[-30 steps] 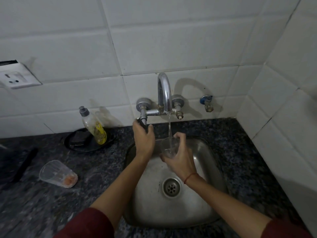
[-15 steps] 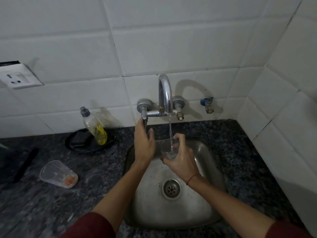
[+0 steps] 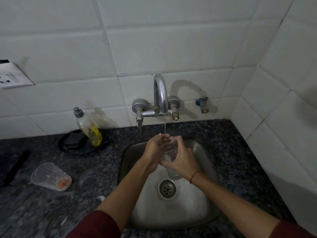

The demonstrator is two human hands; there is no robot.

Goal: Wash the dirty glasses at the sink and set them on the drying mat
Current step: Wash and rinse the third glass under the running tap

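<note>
A clear glass (image 3: 169,152) is held over the steel sink (image 3: 202,200), under a thin stream of water from the chrome tap (image 3: 160,95). My right hand (image 3: 181,160) grips the glass from the right and below. My left hand (image 3: 154,150) presses on its left side, fingers curled over the rim. A second clear glass (image 3: 49,176) with orange residue at its bottom lies on its side on the dark granite counter, left of the sink.
A dish-soap bottle (image 3: 89,127) with yellow liquid leans in a black dish (image 3: 72,145) by the wall. A black object (image 3: 16,167) lies at the far left. A wall socket (image 3: 12,76) and a small blue valve (image 3: 202,104) sit on the white tiles.
My left hand left the tap handle and came onto the glass beside my right hand. The water stream has thinned.
</note>
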